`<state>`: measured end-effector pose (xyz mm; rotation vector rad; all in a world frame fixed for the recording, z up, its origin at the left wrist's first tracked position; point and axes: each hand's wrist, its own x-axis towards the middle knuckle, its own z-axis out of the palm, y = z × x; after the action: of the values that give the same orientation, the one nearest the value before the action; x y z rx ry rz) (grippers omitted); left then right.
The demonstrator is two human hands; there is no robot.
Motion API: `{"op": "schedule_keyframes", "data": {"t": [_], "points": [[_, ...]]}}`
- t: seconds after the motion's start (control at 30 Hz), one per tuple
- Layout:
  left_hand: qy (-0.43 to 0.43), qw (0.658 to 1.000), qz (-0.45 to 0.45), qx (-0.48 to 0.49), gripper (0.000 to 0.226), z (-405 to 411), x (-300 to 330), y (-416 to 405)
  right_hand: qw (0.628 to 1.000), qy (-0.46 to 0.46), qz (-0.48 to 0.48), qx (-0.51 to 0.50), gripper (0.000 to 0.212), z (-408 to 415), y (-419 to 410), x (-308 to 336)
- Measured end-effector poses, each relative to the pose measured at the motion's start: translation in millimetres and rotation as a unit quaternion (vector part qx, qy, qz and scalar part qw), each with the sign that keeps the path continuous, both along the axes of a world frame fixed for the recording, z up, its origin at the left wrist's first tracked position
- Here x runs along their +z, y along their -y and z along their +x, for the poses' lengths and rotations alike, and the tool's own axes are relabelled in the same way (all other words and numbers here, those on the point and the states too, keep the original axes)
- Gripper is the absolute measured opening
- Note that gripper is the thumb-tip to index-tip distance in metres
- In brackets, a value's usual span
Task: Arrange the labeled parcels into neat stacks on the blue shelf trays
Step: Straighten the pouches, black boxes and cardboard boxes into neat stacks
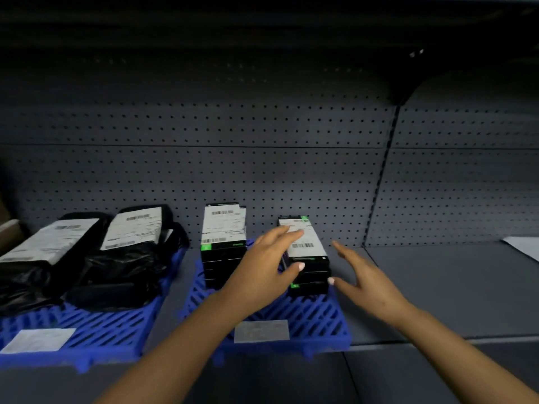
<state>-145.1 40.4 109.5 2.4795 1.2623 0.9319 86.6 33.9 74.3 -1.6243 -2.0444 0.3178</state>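
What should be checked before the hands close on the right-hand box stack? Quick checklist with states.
1. Left hand empty, open beside the right stack: ok.
2. Right hand empty, open on the other side: ok.
3. Right stack squared up: not ok, boxes look offset.
4. Left stack aligned: not ok, top labels fan slightly.
5. Both stacks fully on the blue tray: ok.
6. Box count per stack: cannot tell.

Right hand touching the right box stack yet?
Apart. The head view shows grey shelf between the right hand and the right box stack; its fingers are spread open beside the stack.
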Motion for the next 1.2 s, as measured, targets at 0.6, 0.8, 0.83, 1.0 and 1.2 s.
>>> {"op": "schedule_keyframes", "data": {"t": [0.6,0.8,0.83,1.0,1.2], "points": [[0.017,0.988,-0.152,-0.005,0.076,31,-66,-37,0.992,-0.075,-0.029,0.100,0.081,14,2,-35],[0.038,0.988,-0.147,-0.033,0.076,16,-74,-37,0.989,-0.073,-0.030,0.124,0.082,21,19,-45],[0.037,0.988,-0.145,-0.035,0.076,13,-75,-38,0.989,-0.068,-0.029,0.127,0.081,22,20,-44],[0.026,0.985,-0.165,-0.051,0.073,5,-72,-43,0.995,0.015,0.034,0.098,0.074,28,11,-28],[-0.019,0.985,-0.162,-0.057,0.074,-2,-65,-56,0.977,0.147,0.131,0.082,0.065,29,-38,-20]]}}
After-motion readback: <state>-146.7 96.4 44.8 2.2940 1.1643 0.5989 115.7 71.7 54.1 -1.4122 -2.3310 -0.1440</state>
